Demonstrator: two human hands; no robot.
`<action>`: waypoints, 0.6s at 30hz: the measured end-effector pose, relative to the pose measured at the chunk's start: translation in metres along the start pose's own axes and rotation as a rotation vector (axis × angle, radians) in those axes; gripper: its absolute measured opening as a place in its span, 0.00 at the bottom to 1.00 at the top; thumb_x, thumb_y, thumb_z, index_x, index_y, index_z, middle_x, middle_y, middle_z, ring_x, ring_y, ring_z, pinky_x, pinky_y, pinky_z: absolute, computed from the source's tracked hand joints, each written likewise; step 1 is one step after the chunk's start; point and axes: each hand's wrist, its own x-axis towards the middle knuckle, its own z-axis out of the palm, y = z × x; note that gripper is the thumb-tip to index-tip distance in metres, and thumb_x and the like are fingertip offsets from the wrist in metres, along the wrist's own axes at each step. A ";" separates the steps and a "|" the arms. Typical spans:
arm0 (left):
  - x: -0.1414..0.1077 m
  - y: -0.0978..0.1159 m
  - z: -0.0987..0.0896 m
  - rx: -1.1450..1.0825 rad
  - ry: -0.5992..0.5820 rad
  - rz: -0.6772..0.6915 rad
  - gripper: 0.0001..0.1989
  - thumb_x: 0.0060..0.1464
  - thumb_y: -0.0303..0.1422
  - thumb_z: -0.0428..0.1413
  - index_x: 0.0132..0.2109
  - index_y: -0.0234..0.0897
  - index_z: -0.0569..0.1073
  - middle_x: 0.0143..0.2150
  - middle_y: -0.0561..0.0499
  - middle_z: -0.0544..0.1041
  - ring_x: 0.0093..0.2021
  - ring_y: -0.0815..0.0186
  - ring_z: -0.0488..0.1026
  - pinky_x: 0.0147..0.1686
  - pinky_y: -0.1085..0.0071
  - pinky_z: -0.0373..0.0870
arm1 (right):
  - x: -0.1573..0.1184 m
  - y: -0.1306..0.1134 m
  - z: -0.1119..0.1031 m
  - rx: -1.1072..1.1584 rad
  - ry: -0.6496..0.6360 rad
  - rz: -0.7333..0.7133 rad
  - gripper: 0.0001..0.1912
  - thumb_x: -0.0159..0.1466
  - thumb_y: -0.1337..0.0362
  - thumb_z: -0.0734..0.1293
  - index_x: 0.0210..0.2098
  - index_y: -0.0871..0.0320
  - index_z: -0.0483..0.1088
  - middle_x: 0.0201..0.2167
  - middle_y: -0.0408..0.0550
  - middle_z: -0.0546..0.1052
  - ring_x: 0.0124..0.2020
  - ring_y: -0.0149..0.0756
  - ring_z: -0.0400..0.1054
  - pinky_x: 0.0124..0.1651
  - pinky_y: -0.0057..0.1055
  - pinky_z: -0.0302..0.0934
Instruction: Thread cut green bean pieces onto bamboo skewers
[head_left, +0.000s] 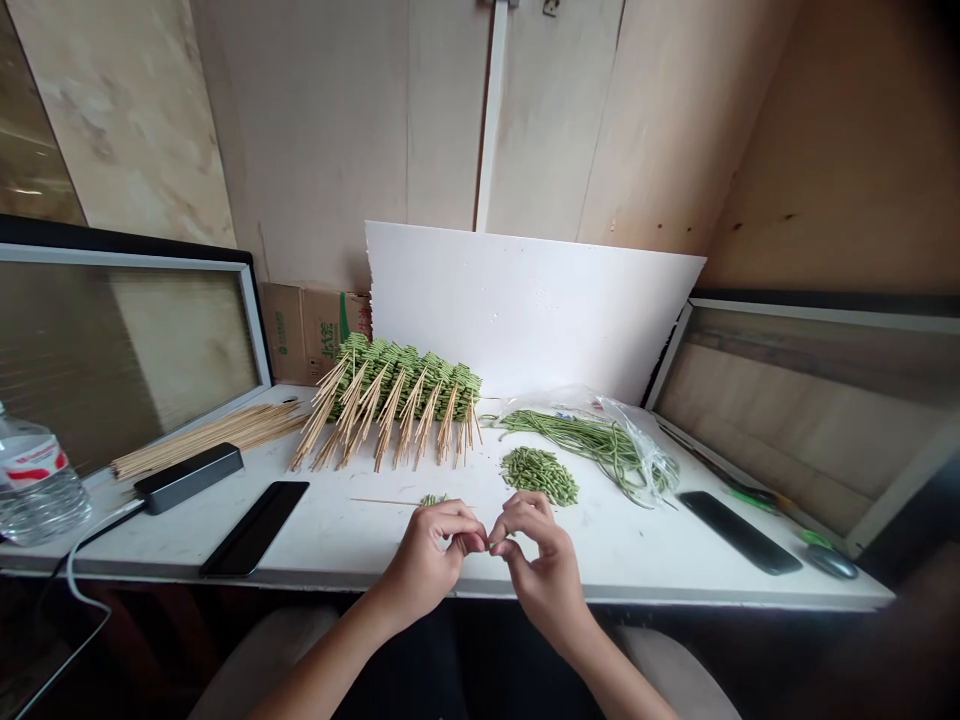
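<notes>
At lower centre, my left hand (431, 555) and right hand (544, 565) angle inward, fingertips nearly meeting, seemingly clamped on a tiny bean bit (489, 546) between them. Beyond the left, nearer it, a skewer (386, 501) lies left-to-right; the bean pile (540, 475) sits behind the right.

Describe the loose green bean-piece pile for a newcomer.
On the white tabletop, look just beyond the bare right hand. A wide mound of short green bean pieces lies there, loose, unlike the green pieces on wooden skewers, and cut, unlike the long green beans.
</notes>
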 end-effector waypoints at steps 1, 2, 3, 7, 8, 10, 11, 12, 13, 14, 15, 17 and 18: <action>0.000 0.001 0.000 -0.035 -0.011 -0.015 0.12 0.59 0.22 0.57 0.30 0.36 0.80 0.31 0.49 0.78 0.33 0.65 0.74 0.36 0.71 0.69 | 0.001 -0.001 -0.001 0.045 0.010 0.018 0.10 0.66 0.66 0.70 0.28 0.50 0.75 0.26 0.46 0.76 0.43 0.48 0.65 0.50 0.46 0.62; 0.000 0.002 0.000 -0.064 -0.024 -0.029 0.11 0.59 0.22 0.57 0.30 0.36 0.81 0.31 0.49 0.78 0.33 0.65 0.75 0.36 0.71 0.70 | 0.002 0.000 -0.003 0.082 0.018 0.031 0.08 0.65 0.64 0.71 0.29 0.50 0.76 0.27 0.47 0.76 0.44 0.49 0.66 0.51 0.46 0.62; 0.001 0.002 -0.001 -0.084 -0.034 -0.039 0.11 0.60 0.24 0.58 0.31 0.36 0.81 0.31 0.48 0.79 0.34 0.65 0.75 0.36 0.71 0.70 | 0.005 0.003 -0.006 0.102 0.027 0.041 0.06 0.65 0.61 0.72 0.30 0.49 0.77 0.28 0.47 0.77 0.45 0.49 0.66 0.51 0.46 0.63; 0.004 -0.002 -0.007 -0.058 -0.004 -0.055 0.10 0.65 0.34 0.58 0.38 0.36 0.83 0.35 0.46 0.80 0.37 0.63 0.76 0.39 0.70 0.70 | 0.014 0.034 -0.021 -0.081 0.072 0.103 0.10 0.66 0.53 0.72 0.37 0.50 0.82 0.35 0.51 0.79 0.43 0.49 0.68 0.48 0.46 0.64; 0.005 -0.004 -0.009 -0.034 0.008 -0.060 0.11 0.66 0.35 0.57 0.40 0.37 0.84 0.36 0.46 0.80 0.37 0.63 0.76 0.38 0.70 0.69 | 0.015 0.046 -0.025 -0.180 0.101 0.111 0.12 0.67 0.51 0.71 0.37 0.50 0.83 0.34 0.51 0.79 0.43 0.50 0.68 0.48 0.47 0.63; 0.006 -0.008 -0.013 0.021 0.011 -0.074 0.13 0.68 0.37 0.55 0.45 0.38 0.84 0.38 0.45 0.79 0.37 0.63 0.75 0.36 0.70 0.67 | 0.014 0.073 -0.030 -0.363 0.095 0.135 0.15 0.67 0.48 0.69 0.37 0.51 0.83 0.33 0.52 0.78 0.42 0.51 0.67 0.47 0.48 0.63; 0.006 -0.010 -0.013 0.047 0.004 -0.079 0.14 0.69 0.37 0.54 0.47 0.38 0.84 0.39 0.45 0.79 0.37 0.63 0.75 0.35 0.71 0.66 | 0.012 0.086 -0.032 -0.434 0.086 0.160 0.17 0.67 0.47 0.69 0.36 0.52 0.84 0.32 0.53 0.78 0.41 0.52 0.67 0.45 0.48 0.63; 0.006 -0.012 -0.014 0.068 -0.005 -0.084 0.15 0.70 0.37 0.53 0.48 0.38 0.83 0.40 0.45 0.79 0.38 0.63 0.75 0.34 0.71 0.66 | 0.010 0.098 -0.032 -0.494 0.058 0.184 0.18 0.67 0.47 0.69 0.36 0.53 0.84 0.32 0.54 0.79 0.40 0.52 0.67 0.45 0.48 0.63; 0.006 -0.013 -0.013 0.082 -0.016 -0.086 0.15 0.70 0.38 0.52 0.49 0.39 0.83 0.40 0.45 0.78 0.38 0.63 0.75 0.34 0.71 0.65 | 0.007 0.108 -0.032 -0.550 0.027 0.204 0.18 0.67 0.48 0.68 0.37 0.53 0.84 0.32 0.54 0.79 0.40 0.53 0.67 0.44 0.47 0.62; 0.005 -0.014 -0.013 0.089 -0.023 -0.084 0.15 0.70 0.38 0.52 0.50 0.39 0.83 0.40 0.45 0.78 0.38 0.63 0.75 0.34 0.71 0.66 | 0.004 0.115 -0.032 -0.601 -0.002 0.227 0.18 0.67 0.49 0.68 0.37 0.54 0.84 0.33 0.54 0.80 0.41 0.53 0.68 0.44 0.46 0.62; 0.005 -0.015 -0.012 0.090 -0.028 -0.079 0.16 0.70 0.38 0.52 0.50 0.39 0.83 0.40 0.45 0.78 0.38 0.63 0.75 0.35 0.70 0.66 | 0.001 0.120 -0.031 -0.641 -0.036 0.248 0.17 0.67 0.50 0.68 0.38 0.54 0.84 0.33 0.54 0.81 0.42 0.54 0.68 0.44 0.45 0.62; 0.005 -0.015 -0.011 0.080 -0.028 -0.066 0.16 0.70 0.38 0.52 0.51 0.38 0.83 0.40 0.45 0.78 0.39 0.63 0.75 0.38 0.69 0.69 | -0.002 0.124 -0.029 -0.683 -0.103 0.289 0.15 0.68 0.54 0.67 0.38 0.55 0.84 0.35 0.54 0.82 0.43 0.54 0.69 0.45 0.43 0.61; 0.004 -0.015 -0.011 0.074 -0.025 -0.062 0.16 0.70 0.38 0.52 0.50 0.38 0.83 0.40 0.44 0.78 0.40 0.62 0.76 0.40 0.69 0.70 | -0.003 0.123 -0.029 -0.686 -0.132 0.309 0.15 0.69 0.55 0.66 0.38 0.55 0.84 0.36 0.54 0.82 0.44 0.54 0.69 0.45 0.42 0.61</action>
